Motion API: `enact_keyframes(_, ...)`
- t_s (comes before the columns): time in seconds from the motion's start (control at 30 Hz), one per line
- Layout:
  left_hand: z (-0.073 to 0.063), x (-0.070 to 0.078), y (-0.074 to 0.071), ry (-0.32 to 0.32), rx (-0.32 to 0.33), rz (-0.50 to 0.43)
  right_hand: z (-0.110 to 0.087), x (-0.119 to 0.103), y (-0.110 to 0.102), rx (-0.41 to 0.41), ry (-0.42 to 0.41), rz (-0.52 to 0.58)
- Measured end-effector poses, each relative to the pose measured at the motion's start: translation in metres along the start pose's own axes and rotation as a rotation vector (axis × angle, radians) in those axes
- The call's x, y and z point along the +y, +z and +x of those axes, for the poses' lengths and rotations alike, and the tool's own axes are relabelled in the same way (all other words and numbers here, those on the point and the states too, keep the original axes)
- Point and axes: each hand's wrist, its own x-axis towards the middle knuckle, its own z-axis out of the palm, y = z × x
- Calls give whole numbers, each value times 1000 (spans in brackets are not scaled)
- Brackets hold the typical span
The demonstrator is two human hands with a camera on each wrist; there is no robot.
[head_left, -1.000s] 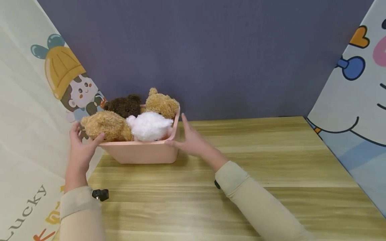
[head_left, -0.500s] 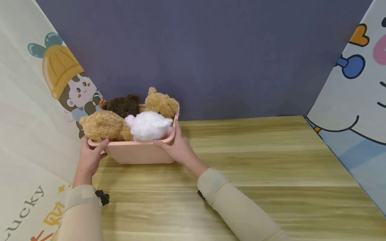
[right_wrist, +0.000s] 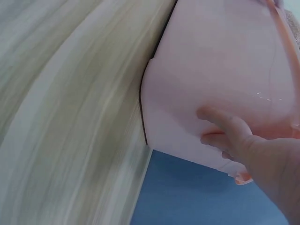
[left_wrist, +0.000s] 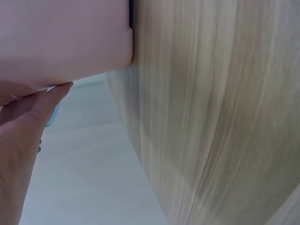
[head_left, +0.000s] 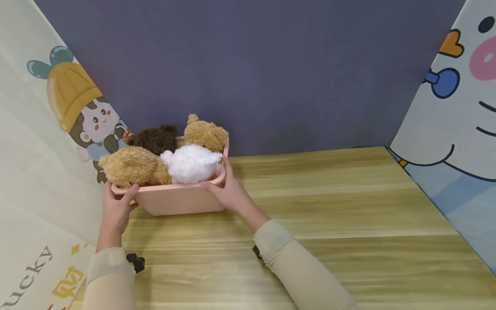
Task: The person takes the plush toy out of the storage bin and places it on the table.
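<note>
A pink plastic storage bin (head_left: pixel 178 199) stands at the far left of the wooden table, filled with plush toys. My left hand (head_left: pixel 116 210) grips its front left corner, thumb over the rim and fingers under it along the left side. At the other end my right hand (head_left: pixel 232 192) holds the bin, thumb on the front rim and fingers flat against the right wall, as the right wrist view also shows. Inside lie a tan plush (head_left: pixel 131 167), a white plush (head_left: pixel 191 164), a dark brown plush (head_left: pixel 155 140) and a second tan plush (head_left: pixel 204 135).
A dark blue-grey panel (head_left: pixel 271 77) rises right behind the bin. On the left, a white cloth wall (head_left: pixel 35 150) with a cartoon print comes close to my left hand. Wood-grain tabletop (head_left: pixel 329 206) stretches to the right, up to another printed wall (head_left: pixel 457 129).
Both hands have closed in on the bin from its sides and now hold it by the rim and walls. The view has turned slightly; the plush toys keep their places inside.
</note>
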Motion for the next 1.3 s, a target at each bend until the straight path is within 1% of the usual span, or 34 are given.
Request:
enact_keyframes(0.17, -2, 1, 7, 5, -21, -16, -4, 3, -7, 5, 25, -5)
enact_keyframes(0.4, -12, 3, 26, -16, -28, 1, -8, 9, -20, 19, 68, -11)
enact_keyframes(0.53, -16, 5, 36, -16, -35, -1, -12, 13, -29, 23, 64, -2)
enact_keyframes(0.73, -19, 6, 48, -20, -46, 14, -18, 17, -42, 34, 52, 61)
enact_keyframes(0.8, -20, 6, 50, -26, -47, 23, -20, 19, -45, 35, 41, 75)
enact_keyframes(0.93, -24, 7, 50, -34, -39, 40, -21, 19, -45, 35, 29, 91)
enact_keyframes(1.1, -25, 5, 52, -56, -28, 40, -21, 17, -45, 35, 44, 76)
enact_keyframes(1.17, -25, 4, 53, -55, -27, 29, -21, 17, -45, 37, 49, 74)
enact_keyframes(1.3, -24, 5, 52, -32, -35, 17, -21, 15, -44, 41, 44, 81)
